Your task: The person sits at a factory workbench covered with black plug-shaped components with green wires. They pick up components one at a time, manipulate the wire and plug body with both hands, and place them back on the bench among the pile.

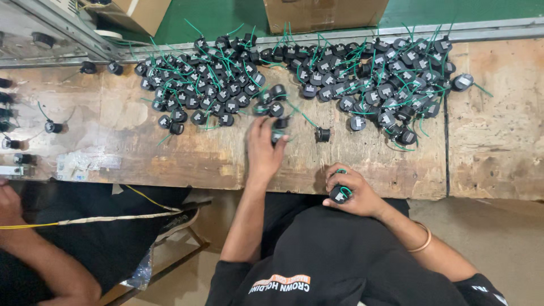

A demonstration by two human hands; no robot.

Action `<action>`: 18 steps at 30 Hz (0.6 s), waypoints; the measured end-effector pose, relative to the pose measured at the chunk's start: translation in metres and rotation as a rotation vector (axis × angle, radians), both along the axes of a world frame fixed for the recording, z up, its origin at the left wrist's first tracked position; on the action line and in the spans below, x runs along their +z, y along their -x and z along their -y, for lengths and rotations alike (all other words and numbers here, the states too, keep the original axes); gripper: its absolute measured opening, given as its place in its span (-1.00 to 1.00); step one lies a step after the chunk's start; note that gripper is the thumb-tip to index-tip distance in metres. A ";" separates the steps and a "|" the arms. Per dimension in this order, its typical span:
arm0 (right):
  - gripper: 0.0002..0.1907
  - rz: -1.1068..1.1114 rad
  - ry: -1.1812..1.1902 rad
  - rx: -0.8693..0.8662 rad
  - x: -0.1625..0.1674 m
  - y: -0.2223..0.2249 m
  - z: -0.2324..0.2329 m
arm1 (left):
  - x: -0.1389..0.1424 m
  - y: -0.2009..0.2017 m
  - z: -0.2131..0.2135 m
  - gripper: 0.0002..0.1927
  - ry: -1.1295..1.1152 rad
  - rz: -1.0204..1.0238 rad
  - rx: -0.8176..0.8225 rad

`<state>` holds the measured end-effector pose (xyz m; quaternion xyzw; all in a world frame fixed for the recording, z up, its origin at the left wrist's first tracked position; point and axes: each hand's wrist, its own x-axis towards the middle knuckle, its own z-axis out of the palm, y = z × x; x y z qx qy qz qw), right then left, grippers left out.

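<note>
Worn wooden bench (170, 158), strewn with small black coils (226, 90) trailing green leads. Left hand (263, 150) curls round one coil (279, 135) at the pile's edge; right hand (354, 192) grips another (340, 194) near the bench's edge. They look light and rigid; best pinched by the body, since the thin leads could snag.

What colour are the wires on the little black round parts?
Green, on the black round parts; the head view shows it best.
</note>
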<state>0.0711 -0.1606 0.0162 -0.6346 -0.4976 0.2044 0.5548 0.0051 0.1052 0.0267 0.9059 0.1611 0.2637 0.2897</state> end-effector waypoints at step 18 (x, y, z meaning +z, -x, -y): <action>-0.69 -0.374 -0.148 -0.105 -0.020 -0.003 0.008 | -0.004 -0.004 0.029 -0.84 0.721 0.527 -0.009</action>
